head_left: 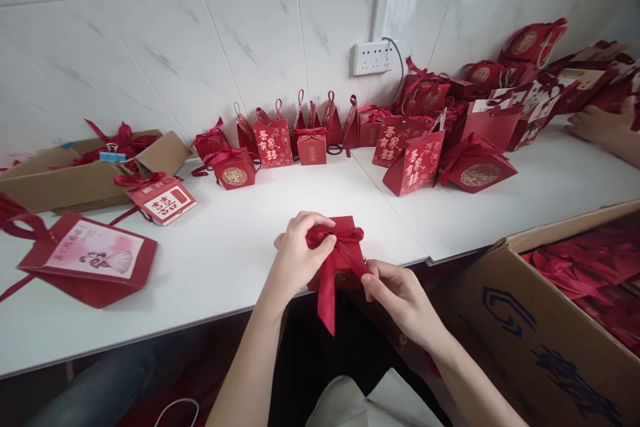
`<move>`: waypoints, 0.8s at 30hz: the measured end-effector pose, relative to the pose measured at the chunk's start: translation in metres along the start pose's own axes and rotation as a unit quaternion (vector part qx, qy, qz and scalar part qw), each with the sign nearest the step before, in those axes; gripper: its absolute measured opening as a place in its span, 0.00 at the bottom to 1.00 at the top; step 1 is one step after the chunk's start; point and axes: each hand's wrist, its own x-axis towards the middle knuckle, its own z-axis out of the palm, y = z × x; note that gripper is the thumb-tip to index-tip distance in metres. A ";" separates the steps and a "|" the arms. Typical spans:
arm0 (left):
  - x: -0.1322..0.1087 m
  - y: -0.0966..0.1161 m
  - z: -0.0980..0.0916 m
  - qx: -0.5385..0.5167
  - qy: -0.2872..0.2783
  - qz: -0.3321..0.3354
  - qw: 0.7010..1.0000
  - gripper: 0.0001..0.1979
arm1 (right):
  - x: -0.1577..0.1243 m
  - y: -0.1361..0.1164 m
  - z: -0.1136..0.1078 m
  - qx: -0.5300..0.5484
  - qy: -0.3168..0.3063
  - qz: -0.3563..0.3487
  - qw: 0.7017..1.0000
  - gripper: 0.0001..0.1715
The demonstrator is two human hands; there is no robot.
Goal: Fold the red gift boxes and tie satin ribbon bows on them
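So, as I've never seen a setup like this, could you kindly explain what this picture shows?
Certainly. There is no machine here: a camera on a person's head looks forward and down at their own bare hands.

The left hand pinches a shiny red ribbon bow on top of a small red box. The fingers of the right hand pinch one of the bow's red ribbon tails.

On the long white tabletop, red printed gift boxes stand and lie about, with an open brown cardboard tray at left. A large brown carton of red items is at lower right. Another person's hand shows at the right edge.
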 end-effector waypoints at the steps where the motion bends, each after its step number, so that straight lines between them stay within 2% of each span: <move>1: 0.000 0.000 0.001 -0.004 0.005 -0.004 1.000 0.07 | 0.000 0.001 0.001 0.006 0.001 -0.005 1.000 0.22; 10: -0.001 0.001 0.003 0.000 0.021 -0.019 1.000 0.05 | -0.006 0.004 0.000 -0.029 -0.007 -0.069 0.997 0.23; 18: 0.000 -0.001 0.003 0.004 0.017 -0.008 1.000 0.05 | 0.005 -0.001 -0.017 -0.070 -0.119 -0.078 0.987 0.21; 22: 0.000 0.001 0.002 0.018 0.012 -0.015 1.000 0.05 | 0.010 -0.006 -0.028 -0.057 -0.194 -0.085 0.976 0.24; 24: 0.000 0.001 0.002 0.023 0.010 -0.016 1.000 0.05 | 0.016 -0.007 -0.032 -0.029 -0.169 -0.069 0.983 0.28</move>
